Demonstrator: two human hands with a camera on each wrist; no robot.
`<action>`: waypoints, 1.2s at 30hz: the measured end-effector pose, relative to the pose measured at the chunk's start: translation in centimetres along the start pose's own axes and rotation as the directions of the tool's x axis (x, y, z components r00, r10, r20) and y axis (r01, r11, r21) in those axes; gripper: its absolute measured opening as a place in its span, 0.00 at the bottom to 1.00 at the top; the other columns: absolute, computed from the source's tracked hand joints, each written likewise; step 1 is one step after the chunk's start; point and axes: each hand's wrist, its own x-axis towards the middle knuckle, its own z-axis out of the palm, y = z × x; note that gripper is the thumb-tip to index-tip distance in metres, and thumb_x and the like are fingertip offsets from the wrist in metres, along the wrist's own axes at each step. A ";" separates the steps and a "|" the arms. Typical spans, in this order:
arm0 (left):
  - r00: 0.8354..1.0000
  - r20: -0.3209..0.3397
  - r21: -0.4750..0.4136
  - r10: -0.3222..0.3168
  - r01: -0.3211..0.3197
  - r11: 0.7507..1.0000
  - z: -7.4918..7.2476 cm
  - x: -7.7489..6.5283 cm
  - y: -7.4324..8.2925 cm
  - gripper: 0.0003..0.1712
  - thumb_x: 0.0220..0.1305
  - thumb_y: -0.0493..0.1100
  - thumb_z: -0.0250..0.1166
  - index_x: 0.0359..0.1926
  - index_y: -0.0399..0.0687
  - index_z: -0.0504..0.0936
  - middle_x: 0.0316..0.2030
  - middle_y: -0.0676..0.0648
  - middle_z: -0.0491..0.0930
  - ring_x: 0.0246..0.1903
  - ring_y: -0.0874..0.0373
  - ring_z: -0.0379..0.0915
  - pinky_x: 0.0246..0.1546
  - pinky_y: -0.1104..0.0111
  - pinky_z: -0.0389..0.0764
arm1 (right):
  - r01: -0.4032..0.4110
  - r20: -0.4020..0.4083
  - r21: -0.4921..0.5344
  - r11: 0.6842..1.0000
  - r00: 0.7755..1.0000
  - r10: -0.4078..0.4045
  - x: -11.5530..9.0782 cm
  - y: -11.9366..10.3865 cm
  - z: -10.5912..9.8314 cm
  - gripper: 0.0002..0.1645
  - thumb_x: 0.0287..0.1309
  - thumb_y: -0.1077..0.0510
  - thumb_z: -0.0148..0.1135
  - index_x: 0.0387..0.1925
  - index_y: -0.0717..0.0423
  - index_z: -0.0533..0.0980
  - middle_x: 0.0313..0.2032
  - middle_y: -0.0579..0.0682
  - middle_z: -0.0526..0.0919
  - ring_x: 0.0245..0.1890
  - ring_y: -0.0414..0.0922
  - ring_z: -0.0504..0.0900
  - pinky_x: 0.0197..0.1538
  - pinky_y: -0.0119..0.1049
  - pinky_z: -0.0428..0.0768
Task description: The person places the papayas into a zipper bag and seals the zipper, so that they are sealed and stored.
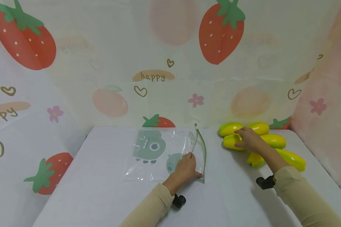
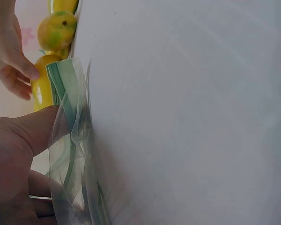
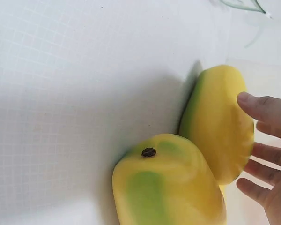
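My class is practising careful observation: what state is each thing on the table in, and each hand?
Clear bag: lying flat, green-edged mouth parted.
Yellow-green fruits: whole, grouped on the table, outside the bag.
Left hand: at the bag's mouth; how firmly it grips is unclear.
Right hand: fingers spread beside a fruit; contact unclear.

Passable tabletop (image 1: 215,167) runs between the clear bag (image 1: 159,154) and the yellow fruits (image 1: 273,141) crowding the right side.
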 end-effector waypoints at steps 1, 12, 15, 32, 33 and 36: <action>1.000 -0.002 0.000 0.000 0.000 1.000 0.0 0.0 0.0 0.51 0.44 0.59 0.78 0.61 0.30 0.71 0.53 0.41 0.74 0.50 0.51 0.73 0.51 0.62 0.79 | -0.006 0.006 0.004 1.000 1.000 0.006 0.1 0.0 0.0 0.36 0.58 0.54 0.67 0.64 0.67 0.68 0.62 0.72 0.66 0.59 0.68 0.68 0.62 0.65 0.69; 0.999 0.038 -0.001 -0.019 0.019 1.000 -0.1 -0.1 0.2 0.52 0.45 0.59 0.77 0.63 0.31 0.69 0.59 0.40 0.72 0.55 0.50 0.72 0.56 0.61 0.78 | 0.017 -0.022 -0.029 0.999 1.000 -0.018 0.1 0.5 1.3 0.36 0.53 0.59 0.69 0.61 0.70 0.69 0.60 0.72 0.69 0.58 0.69 0.68 0.62 0.64 0.69; 0.999 0.048 0.000 -0.020 0.020 1.000 -0.1 0.0 0.3 0.53 0.47 0.60 0.76 0.64 0.31 0.68 0.60 0.40 0.72 0.56 0.51 0.71 0.57 0.62 0.77 | 0.021 -0.037 -0.049 0.999 0.999 -0.023 -0.1 0.5 1.5 0.36 0.52 0.60 0.70 0.61 0.70 0.69 0.60 0.72 0.69 0.59 0.69 0.68 0.62 0.64 0.68; 0.999 0.046 -0.010 -0.026 0.026 1.000 -0.3 0.0 0.3 0.52 0.47 0.58 0.77 0.64 0.31 0.68 0.61 0.40 0.71 0.57 0.50 0.71 0.58 0.61 0.77 | 0.009 -0.085 -0.063 0.998 0.996 -0.014 -0.4 0.2 1.4 0.37 0.53 0.57 0.71 0.61 0.71 0.68 0.59 0.75 0.69 0.57 0.70 0.68 0.60 0.64 0.70; 0.999 0.047 -0.011 -0.027 0.027 1.000 -0.3 0.0 0.3 0.52 0.47 0.58 0.77 0.64 0.31 0.68 0.61 0.40 0.71 0.58 0.50 0.71 0.58 0.60 0.76 | 0.008 -0.087 -0.055 0.998 0.996 -0.012 -0.5 0.2 1.4 0.37 0.53 0.57 0.70 0.61 0.72 0.68 0.59 0.75 0.69 0.57 0.70 0.67 0.60 0.64 0.70; 0.999 0.043 -0.015 -0.028 0.029 0.999 -0.3 0.0 0.3 0.52 0.46 0.58 0.77 0.64 0.31 0.68 0.61 0.40 0.71 0.58 0.49 0.71 0.58 0.60 0.76 | 0.019 -0.095 -0.014 1.000 0.995 -0.020 -0.5 0.0 1.4 0.38 0.53 0.56 0.71 0.60 0.72 0.68 0.59 0.75 0.69 0.56 0.70 0.68 0.59 0.64 0.71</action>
